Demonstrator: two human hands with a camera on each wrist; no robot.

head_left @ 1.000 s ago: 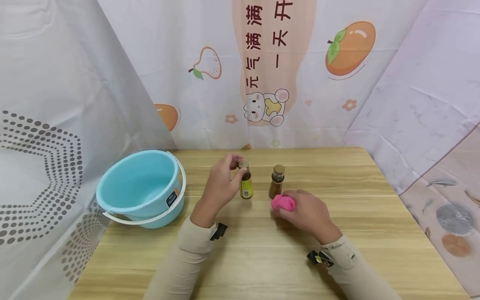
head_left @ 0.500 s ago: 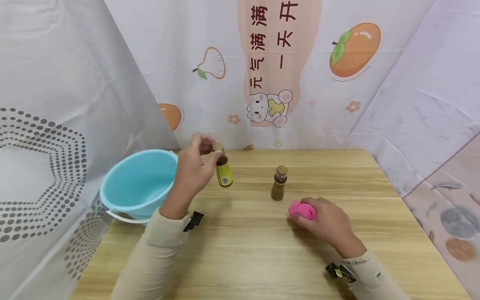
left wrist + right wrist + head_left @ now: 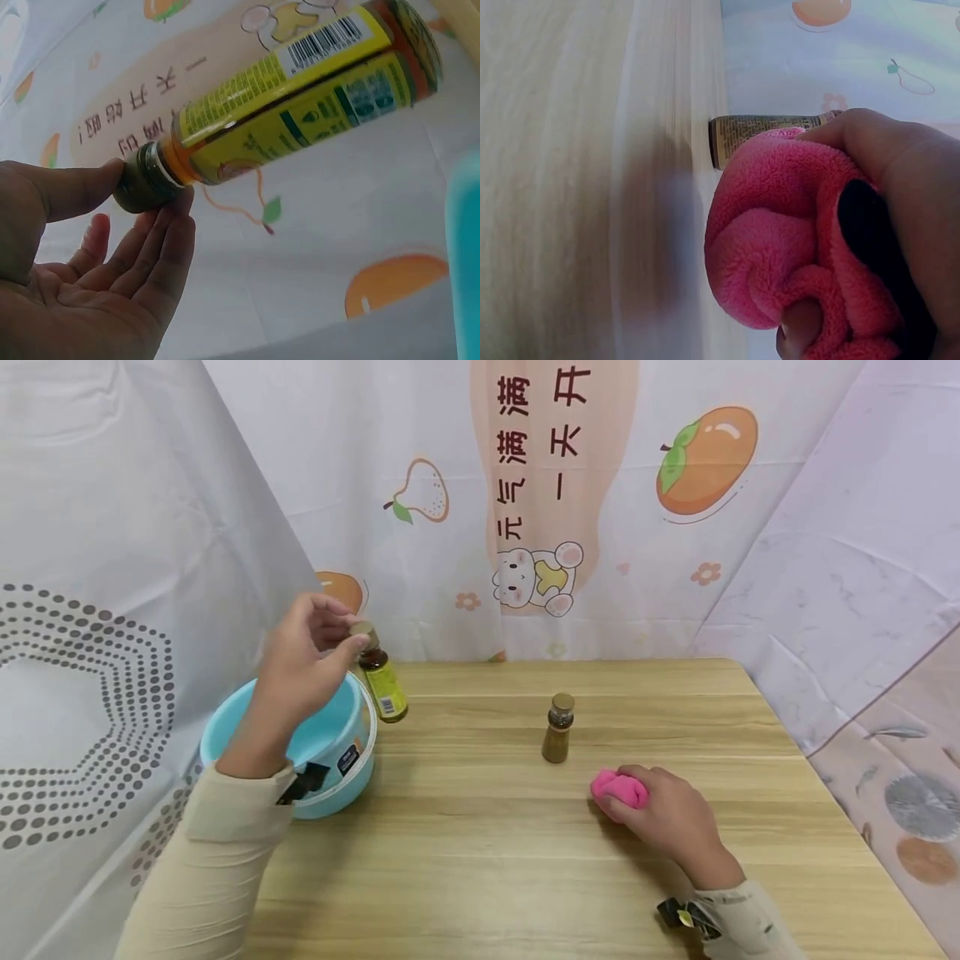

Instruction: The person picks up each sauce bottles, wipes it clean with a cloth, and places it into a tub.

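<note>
My left hand (image 3: 303, 656) pinches the gold cap of a small bottle with a yellow-green label (image 3: 384, 687). Tilted, the bottle hangs in the air by the right rim of a light blue bucket (image 3: 341, 777). In the left wrist view, thumb and fingertips meet on the cap of the labelled bottle (image 3: 300, 90), with the other fingers loosely bent. My right hand (image 3: 671, 818) grips a bunched pink cloth (image 3: 617, 792) just over the table. A second, brown bottle with a gold cap (image 3: 557, 735) stands upright to the left of and beyond the cloth.
The wooden table (image 3: 480, 877) ends at the back against a hanging curtain (image 3: 420, 560) printed with fruit and writing. The bucket stands at the table's left side, partly covered by my left forearm. More patterned cloth (image 3: 885, 718) hangs along the right side.
My left hand has lifted the labelled bottle off the table and carried it left to the bucket, tilting it. My right hand with the pink cloth has drawn back to the right, away from the brown bottle.
</note>
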